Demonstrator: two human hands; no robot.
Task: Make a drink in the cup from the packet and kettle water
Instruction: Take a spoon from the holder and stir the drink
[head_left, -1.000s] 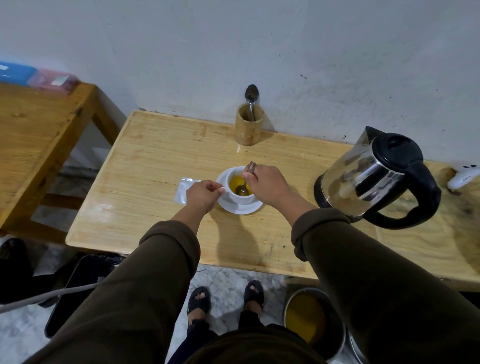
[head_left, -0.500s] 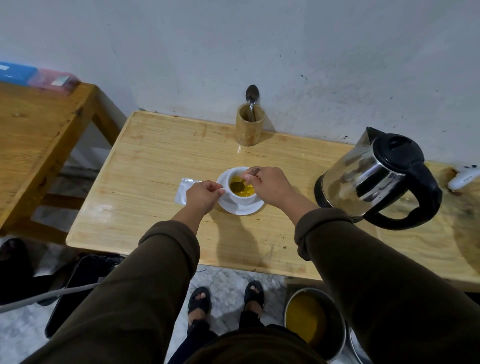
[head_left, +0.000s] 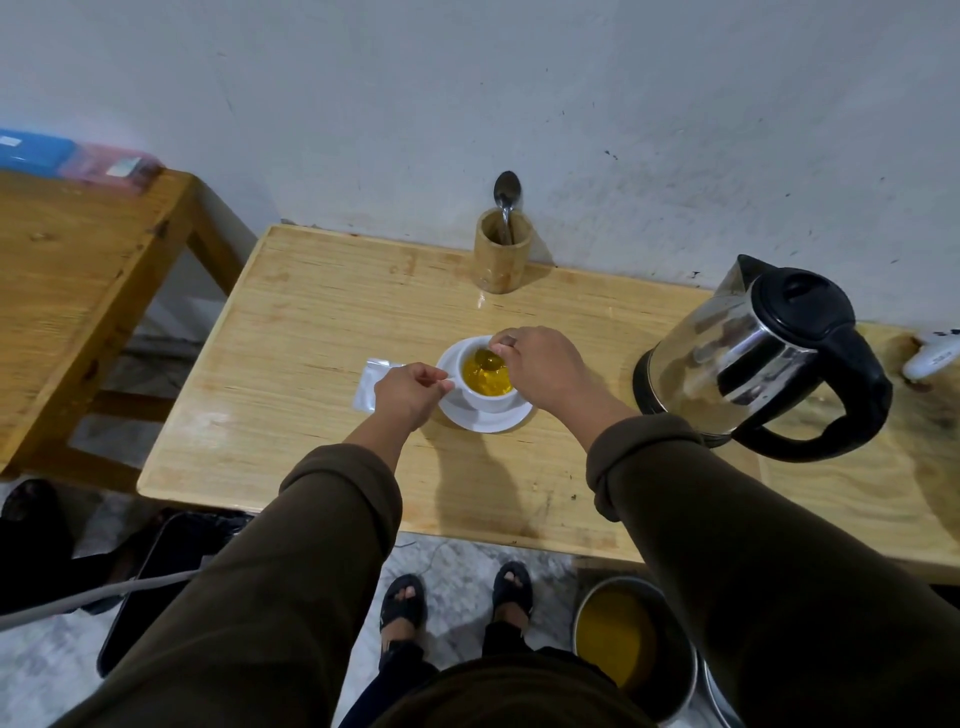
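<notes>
A white cup (head_left: 491, 400) holding yellow liquid stands on a white saucer (head_left: 467, 418) in the middle of the light wooden table (head_left: 311, 332). My left hand (head_left: 408, 392) pinches the cup's handle on its left side. My right hand (head_left: 545, 366) grips a metal spoon (head_left: 487, 358) whose bowl sits in the liquid near the far rim. A silvery packet (head_left: 370, 387) lies flat on the table just left of the saucer, partly behind my left hand. A steel kettle (head_left: 753, 353) with black lid and handle stands at the right.
A bamboo holder (head_left: 501, 260) with another spoon stands by the wall behind the cup. A second wooden table (head_left: 67, 270) at the left carries blue and pink boxes. A metal pot (head_left: 631, 644) of yellow liquid and my sandalled feet are on the floor below.
My right hand has carried the spoon round inside the cup, from the near side to the far rim. My left hand has stayed on the handle.
</notes>
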